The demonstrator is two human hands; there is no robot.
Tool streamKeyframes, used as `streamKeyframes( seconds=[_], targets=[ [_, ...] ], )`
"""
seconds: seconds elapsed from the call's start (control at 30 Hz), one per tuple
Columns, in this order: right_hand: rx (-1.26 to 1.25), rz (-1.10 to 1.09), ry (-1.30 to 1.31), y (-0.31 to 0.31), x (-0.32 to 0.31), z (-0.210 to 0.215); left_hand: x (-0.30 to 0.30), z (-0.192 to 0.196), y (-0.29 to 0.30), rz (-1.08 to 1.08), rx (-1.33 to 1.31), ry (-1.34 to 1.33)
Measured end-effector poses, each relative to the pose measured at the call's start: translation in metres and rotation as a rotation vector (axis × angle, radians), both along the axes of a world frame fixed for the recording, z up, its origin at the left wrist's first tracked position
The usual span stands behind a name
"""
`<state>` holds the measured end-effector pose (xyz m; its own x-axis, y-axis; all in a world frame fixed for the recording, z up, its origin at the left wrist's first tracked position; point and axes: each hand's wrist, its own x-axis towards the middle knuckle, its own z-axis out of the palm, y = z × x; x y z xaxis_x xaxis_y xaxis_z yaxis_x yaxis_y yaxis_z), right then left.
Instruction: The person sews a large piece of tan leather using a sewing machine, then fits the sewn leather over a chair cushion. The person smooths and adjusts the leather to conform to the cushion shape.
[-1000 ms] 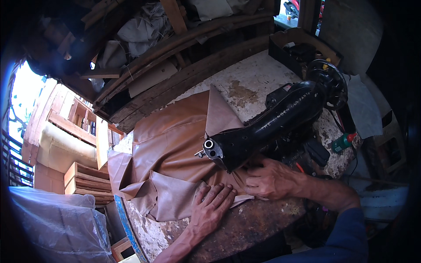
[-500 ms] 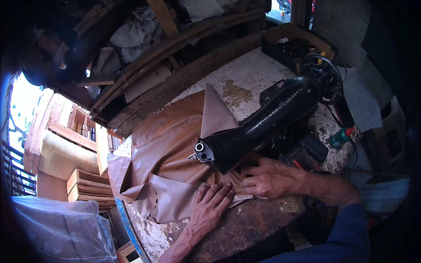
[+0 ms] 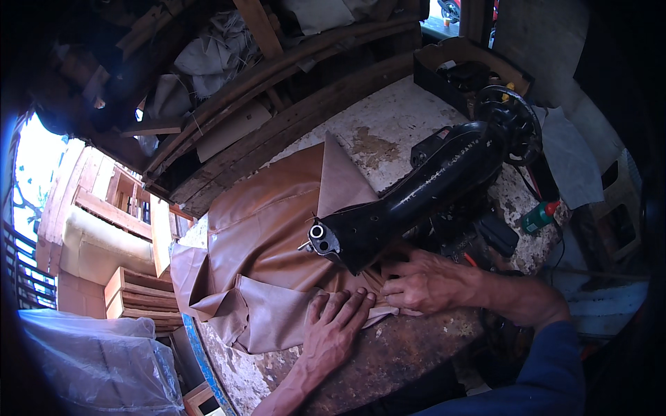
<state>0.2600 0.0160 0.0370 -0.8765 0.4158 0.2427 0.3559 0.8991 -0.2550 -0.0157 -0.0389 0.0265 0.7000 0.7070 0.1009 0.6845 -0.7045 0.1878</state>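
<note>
Pale lettering (image 3: 454, 161) ran along the rounded, glossy black machine (image 3: 378, 225). The creased, smooth brown sheet (image 3: 267, 208) lay on the flaking tabletop (image 3: 409, 350), partly under the machine. The left hand (image 3: 334, 329) rested flat on it, fingers slightly spread; the right hand (image 3: 437, 283) curled at its edge, whether gripping I couldn't tell.

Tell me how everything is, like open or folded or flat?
Brown material, creased, partly folded over
Sewing machine, upright; running or not, can't tell
Left grip, open, flat on the material
Right grip, curled at the material, partly hidden
Box, open-topped, things inside
Green bottle, red cap on
Plastic sheet, wrinkled
Tabletop, worn, patchy
</note>
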Motion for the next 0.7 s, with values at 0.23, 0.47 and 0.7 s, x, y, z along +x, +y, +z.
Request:
streamKeyframes(
  seconds=[0.23, 0.47, 0.7],
  targets=[
    [-0.037, -0.032, 0.06, 0.0, -0.002, -0.005, -0.002, -0.001, -0.002, 0.048, -0.042, 0.027],
    [-0.08, -0.068, 0.03, 0.004, -0.004, -0.006, -0.004, -0.002, 0.007, 0.081, -0.076, 0.04],
    [0.0, -0.137, 0.0, 0.005, -0.006, -0.002, -0.004, 0.003, 0.017, 0.103, -0.13, 0.018]
  ],
)
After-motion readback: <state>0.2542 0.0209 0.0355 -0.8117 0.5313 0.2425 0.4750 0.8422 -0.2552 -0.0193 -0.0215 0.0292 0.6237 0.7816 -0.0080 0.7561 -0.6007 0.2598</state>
